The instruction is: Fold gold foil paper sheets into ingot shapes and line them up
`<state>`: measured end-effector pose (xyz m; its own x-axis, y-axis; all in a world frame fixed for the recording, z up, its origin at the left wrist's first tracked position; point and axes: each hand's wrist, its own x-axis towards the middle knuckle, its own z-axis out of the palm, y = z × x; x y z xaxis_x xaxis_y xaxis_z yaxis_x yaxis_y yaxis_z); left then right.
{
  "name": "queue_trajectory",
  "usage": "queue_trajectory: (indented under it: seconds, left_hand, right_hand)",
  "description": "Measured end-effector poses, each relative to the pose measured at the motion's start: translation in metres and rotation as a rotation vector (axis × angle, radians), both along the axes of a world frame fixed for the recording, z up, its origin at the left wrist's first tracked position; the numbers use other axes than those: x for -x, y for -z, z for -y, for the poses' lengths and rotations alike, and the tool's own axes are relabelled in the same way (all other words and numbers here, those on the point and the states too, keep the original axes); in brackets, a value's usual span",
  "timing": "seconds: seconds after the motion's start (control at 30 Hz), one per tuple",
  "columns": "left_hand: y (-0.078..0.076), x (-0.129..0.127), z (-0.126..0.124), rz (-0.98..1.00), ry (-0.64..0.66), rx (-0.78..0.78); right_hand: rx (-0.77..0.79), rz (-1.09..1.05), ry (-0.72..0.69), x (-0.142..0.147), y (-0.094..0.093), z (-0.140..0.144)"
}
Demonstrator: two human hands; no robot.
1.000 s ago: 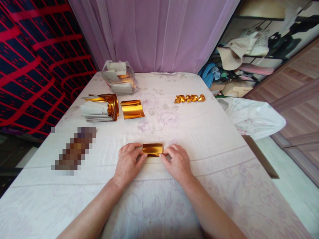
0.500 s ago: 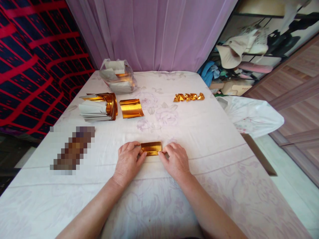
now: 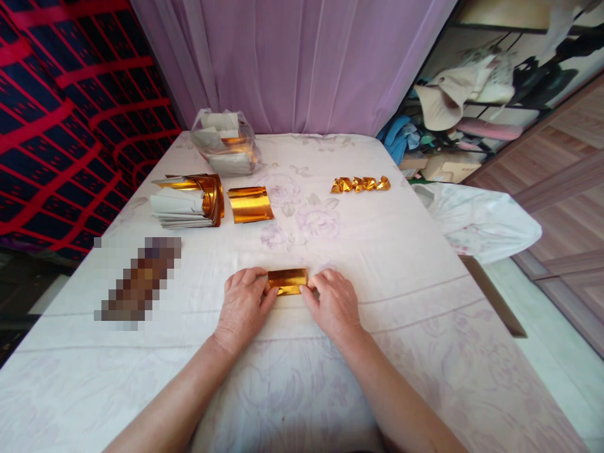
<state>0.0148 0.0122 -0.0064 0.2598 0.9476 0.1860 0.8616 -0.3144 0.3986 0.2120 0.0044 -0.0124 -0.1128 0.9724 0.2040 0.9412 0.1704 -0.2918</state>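
Observation:
Between my hands a small sheet of gold foil paper point(image 3: 287, 278) lies on the table, its near edge folded up. My left hand point(image 3: 245, 302) pinches its left end between thumb and fingers. At the other end, my right hand point(image 3: 334, 301) grips the right edge the same way. Farther off, a single gold foil sheet point(image 3: 250, 205) lies flat beside a thick folded stack of gold foil paper point(image 3: 186, 204) with pale backs. Several folded gold foil pieces point(image 3: 360, 184) sit in a row at the back right.
A clear plastic bag point(image 3: 225, 143) of more foil paper stands at the table's back left. A blurred-out item point(image 3: 141, 280) lies at the left. The patterned tablecloth point(image 3: 401, 251) covers the table; a white bag point(image 3: 495, 220) hangs past its right edge, near cluttered shelves point(image 3: 472, 100).
The hands keep their grip on the foil sheet, almost unmoved. The background has shifted very slightly with the camera.

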Motion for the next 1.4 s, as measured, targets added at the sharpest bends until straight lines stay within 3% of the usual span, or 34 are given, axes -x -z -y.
queue_trajectory:
  seconds: [0.6, 1.0, 1.2, 1.4]
  left_hand:
    - [-0.0004, -0.0016, -0.0011, -0.024, -0.007, 0.016]
    - [0.0017, -0.0027, 0.0003, -0.074, -0.009, -0.016]
    - [0.0014, -0.0032, 0.0010, -0.035, -0.023, -0.017]
    - [-0.0007, -0.0027, 0.0007, -0.020, -0.009, 0.017]
  right_hand:
    - [0.032, 0.056, 0.020, 0.0031, -0.0043, -0.0034]
    - [-0.018, -0.024, 0.046, 0.0012, 0.0023, 0.0001]
    - [-0.031, -0.124, -0.046, 0.0031, 0.0053, 0.0008]
    - [-0.025, -0.080, -0.043, 0.0046, 0.0027, 0.0001]
